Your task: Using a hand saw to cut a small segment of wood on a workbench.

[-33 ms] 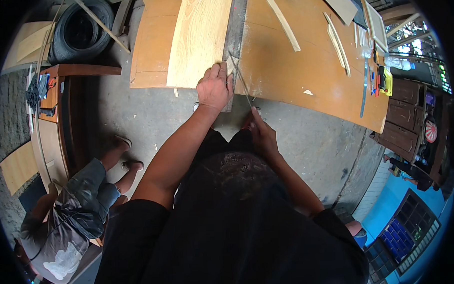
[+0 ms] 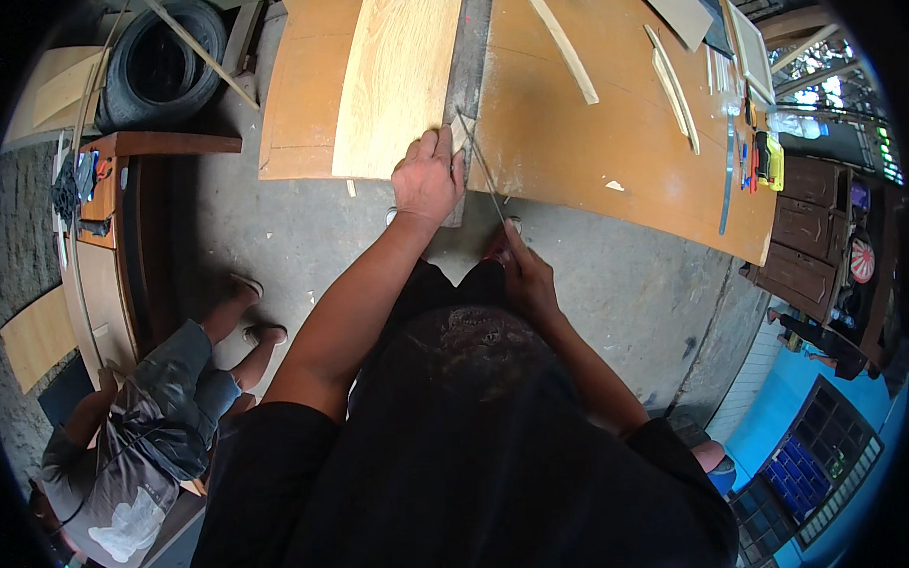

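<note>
My left hand point(image 2: 429, 182) is at the near edge of the orange-brown table point(image 2: 550, 150), fingers bent and pressed together on a small pale piece of wood point(image 2: 457, 134). That piece lies over a long dark grey strip point(image 2: 464, 78), whose near end juts past the table edge. Left of the strip lies a wide light wood-grain board point(image 2: 392, 81). In my right hand point(image 2: 529, 279), closed and lower than the table edge, is a long thin tool point(image 2: 490, 179) seen nearly edge-on. Its far end meets the small piece beside my left fingertips; its exact kind cannot be made out.
Narrow wood strips point(image 2: 563, 50) lie on the table, with hand tools point(image 2: 756, 163) and a yellow object point(image 2: 776, 163) at its right end. A tyre point(image 2: 162, 64) stands back left. A seated person point(image 2: 144, 435) is at the left, beside a wooden cabinet point(image 2: 133, 245).
</note>
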A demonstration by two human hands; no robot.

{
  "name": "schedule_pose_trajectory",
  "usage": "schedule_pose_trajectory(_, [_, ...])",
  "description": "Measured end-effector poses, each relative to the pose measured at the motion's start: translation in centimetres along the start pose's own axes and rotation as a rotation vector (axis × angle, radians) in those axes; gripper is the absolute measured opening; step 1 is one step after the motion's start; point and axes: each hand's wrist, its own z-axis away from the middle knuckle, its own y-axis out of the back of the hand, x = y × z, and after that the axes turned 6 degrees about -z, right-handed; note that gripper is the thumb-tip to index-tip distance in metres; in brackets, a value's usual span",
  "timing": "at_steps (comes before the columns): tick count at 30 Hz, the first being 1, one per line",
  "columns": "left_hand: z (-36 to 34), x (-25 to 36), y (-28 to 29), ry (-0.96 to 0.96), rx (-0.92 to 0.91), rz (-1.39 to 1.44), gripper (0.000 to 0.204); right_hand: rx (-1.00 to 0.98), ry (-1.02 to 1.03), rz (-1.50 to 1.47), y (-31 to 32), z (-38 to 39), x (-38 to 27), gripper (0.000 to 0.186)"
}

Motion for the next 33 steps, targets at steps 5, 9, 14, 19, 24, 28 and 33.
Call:
schedule_pose_trajectory(5, [-0.3, 0.0, -0.5, -0.015, 0.033, -0.009, 0.044, 0.027, 0.018, 0.0, -0.7, -1.3, 0.0, 0.052])
schedule_pose_trajectory(9, [-0.4, -0.2, -0.4, -0.036, 0.031, -0.015, 0.045, 0.033, 0.061, 0.085, -2.0, -9.3, -2.4, 0.052])
schedule_pose_trajectory(14, [-0.5, 0.2, -0.1, 0.026, -0.036, -0.044, 0.047, 0.049, 0.04, 0.03, -3.0, -3.2, 0.7, 0.055])
schedule_pose_trajectory(19, [-0.3, -0.2, -0.6, -0.03, 0.04, -0.007, 0.046, 0.02, -0.041, -0.056, -1.3, 0.2, 0.3, 0.054])
schedule_pose_trajectory(24, [-0.5, -0.2, -0.6, -0.025, 0.003, -0.011, 0.046, -0.011, 0.076, 0.066, -1.6, -9.9, -2.4, 0.055])
schedule_pose_trajectory(28, [-0.4, 0.0, -0.2, 0.005, 0.004, -0.026, 0.046, 0.027, 0.07, 0.11, -2.5, -6.9, -1.1, 0.056])
schedule_pose_trajectory(33, [-0.3, 0.0, -0.2, 0.002, -0.001, -0.003, 0.045, 0.014, -0.053, -0.069, -2.0, 1.5, 1.1, 0.059])
